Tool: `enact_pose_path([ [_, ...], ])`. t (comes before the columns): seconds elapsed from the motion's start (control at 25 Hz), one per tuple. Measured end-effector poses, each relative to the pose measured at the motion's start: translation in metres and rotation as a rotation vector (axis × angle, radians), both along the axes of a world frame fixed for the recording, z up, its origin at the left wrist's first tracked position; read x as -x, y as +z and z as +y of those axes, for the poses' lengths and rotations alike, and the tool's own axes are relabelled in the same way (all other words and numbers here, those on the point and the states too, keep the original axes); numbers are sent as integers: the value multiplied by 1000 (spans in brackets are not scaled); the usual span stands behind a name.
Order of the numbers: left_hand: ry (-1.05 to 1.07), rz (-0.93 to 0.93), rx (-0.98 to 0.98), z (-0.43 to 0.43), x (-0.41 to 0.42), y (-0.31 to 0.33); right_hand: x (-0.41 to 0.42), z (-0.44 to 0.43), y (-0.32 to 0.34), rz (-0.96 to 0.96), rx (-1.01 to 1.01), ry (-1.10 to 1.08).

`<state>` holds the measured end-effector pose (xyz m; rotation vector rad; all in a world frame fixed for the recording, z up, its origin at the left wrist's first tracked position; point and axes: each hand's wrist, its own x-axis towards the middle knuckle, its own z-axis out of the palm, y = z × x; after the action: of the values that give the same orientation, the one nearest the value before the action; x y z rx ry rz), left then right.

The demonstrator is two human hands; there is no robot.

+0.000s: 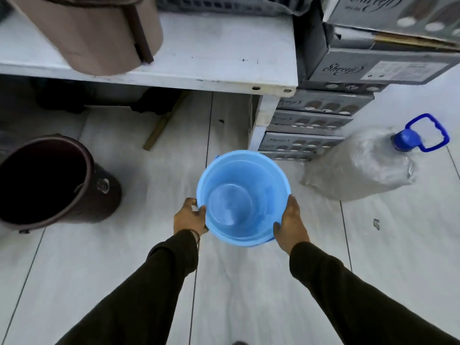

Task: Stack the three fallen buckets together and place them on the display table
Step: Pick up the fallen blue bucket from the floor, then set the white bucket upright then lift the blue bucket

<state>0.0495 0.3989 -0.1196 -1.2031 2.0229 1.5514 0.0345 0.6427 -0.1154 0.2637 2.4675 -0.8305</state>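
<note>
Hands: left hand and right hand are closed on opposite sides of the rim of the light blue round plastic buckets, fingers curled over the lip on the left, palm pressed flat to the wall on the right. The nest is carried mouth up, above the floor, just in front of the bench.

White painted bench: flat top with bare space near its front edge; a beige cylindrical plastic bin lies tilted at its left end.

Dark brown plastic bin: on the pale tiled floor at left, leaning, mouth toward the camera.

Grey printed cardboard cartons: stacked beside the bench leg, right.

Clear water jug with blue cap and handle: on its side on the floor, right.

Light blue buckets, handling: at least two nested rims are visible; the count cannot be confirmed. Thin moulded plastic, likely light, slightly flexible at the wall, smooth and somewhat slippery. Best held by the rim at two opposite points, as now.
</note>
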Motion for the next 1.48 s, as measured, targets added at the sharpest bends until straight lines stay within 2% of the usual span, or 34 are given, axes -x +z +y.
enact_pose_path([
  [0.08,138,-21,-75,-6,1,-4,-5,-6,-1,44,-39,64],
  [0.12,126,-13,-75,-7,-2,-3,-6,-8,-1,58,-64,94],
  [0.2,-97,30,79,-7,-14,4,-5,-10,4,78,-186,192],
  [0.32,-484,80,440,-8,-43,29,-14,-10,29,153,-341,339],
  [0.4,-595,117,560,-12,-64,49,-28,-13,51,165,-349,404],
  [0.6,-727,146,620,-31,-129,94,-83,-37,96,206,-353,510],
  [0.84,-751,59,663,-73,-255,108,-192,-85,112,159,-374,628],
  [0.96,-692,22,606,-91,-346,96,-263,-110,96,119,-335,671],
  [1.08,-567,16,489,-108,-440,64,-328,-135,55,77,-326,763],
  [1.24,-470,-165,313,-102,-529,5,-377,-166,-10,39,-352,938],
  [1.32,-438,-218,236,-89,-548,-30,-382,-181,-39,95,-361,994],
  [1.48,-320,-201,65,-55,-544,-79,-373,-196,-65,285,-395,1045],
])
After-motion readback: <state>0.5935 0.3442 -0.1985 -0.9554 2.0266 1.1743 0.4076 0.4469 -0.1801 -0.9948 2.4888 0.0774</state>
